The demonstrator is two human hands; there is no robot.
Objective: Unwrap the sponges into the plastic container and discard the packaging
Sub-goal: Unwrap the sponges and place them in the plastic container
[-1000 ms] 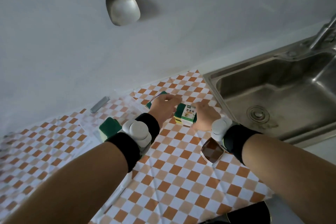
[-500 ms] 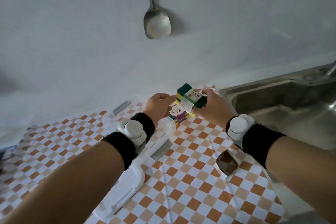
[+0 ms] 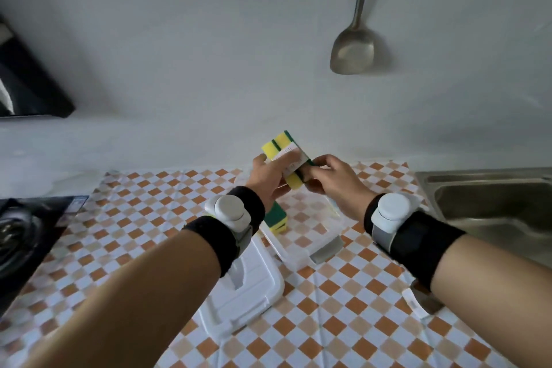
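I hold a wrapped pack of yellow-and-green sponges [image 3: 280, 147] up above the counter, with a white paper label band around it. My left hand [image 3: 268, 179] grips the pack from below and the left. My right hand [image 3: 331, 181] pinches its right end at the band. Beneath them stands a clear plastic container [image 3: 301, 243] with a green-and-yellow sponge [image 3: 276, 218] inside, partly hidden by my left wrist. The container's white lid [image 3: 242, 293] lies in front of it on the checked cloth.
An orange-and-white checked cloth [image 3: 343, 323] covers the counter. A steel sink [image 3: 490, 203] is at the right, a black stove [image 3: 27, 230] at the left. A metal spatula [image 3: 354, 51] hangs on the wall. A small white wrapper piece [image 3: 413, 303] lies under my right forearm.
Both hands have lifted the sponge pack higher and turned it, so its yellow end now points up. The view has swung left, bringing the stove in and pushing the sink to the edge.
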